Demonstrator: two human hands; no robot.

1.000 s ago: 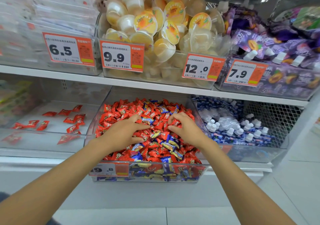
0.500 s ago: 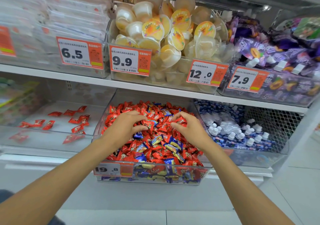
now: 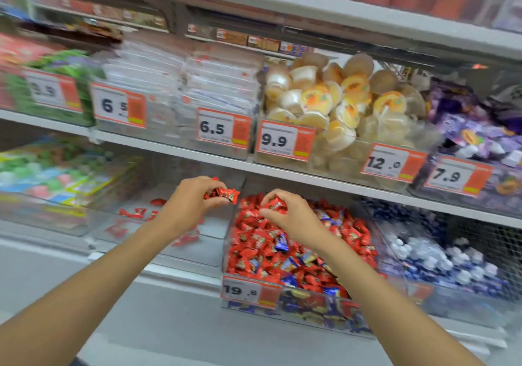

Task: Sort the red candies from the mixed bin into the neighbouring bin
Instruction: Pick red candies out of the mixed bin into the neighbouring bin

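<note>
Shop shelving (image 3: 197, 165) with rows of clear bins, price tags (image 3: 248, 291) on the fronts; heavy motion blur, worst at far left and along the edges.

Red candies (image 3: 226, 195): small cluster pinched in the left hand (image 3: 192, 204), thumb and fingers (image 3: 197, 184) curled round it, wrapper ends protruding toward the mixed bin (image 3: 310, 307). Position: just left of the mixed bin's left wall, above the neighbouring bin's right end. Single red candy (image 3: 276, 206): pinched between thumb and fingertips of the right hand (image 3: 293, 220), raised just over the rear left part of the mixed bin's heap.

Governing relation: neighbouring bin (image 3: 213, 248) immediately left of the mixed bin, walls side by side. Left hand nearer to it; drop point judged to lie straight down from the fingers. Right hand on the mixed bin's side of the wall; leftward travel across it judged necessary before release. Long axis of the right-hand candy roughly left to right, twisted ends outward.

Left of the mixed bin, on the neighbouring bin's floor: a few loose red candies (image 3: 135, 212), some hidden behind the left forearm. Inside the mixed bin: red wrappers dominant, blue candies (image 3: 282, 244) scattered among them.

Not determinable: number of candies in the left hand; contents below the heap's top layer; print on the wrappers. Right end of the shelving cut off.
</note>
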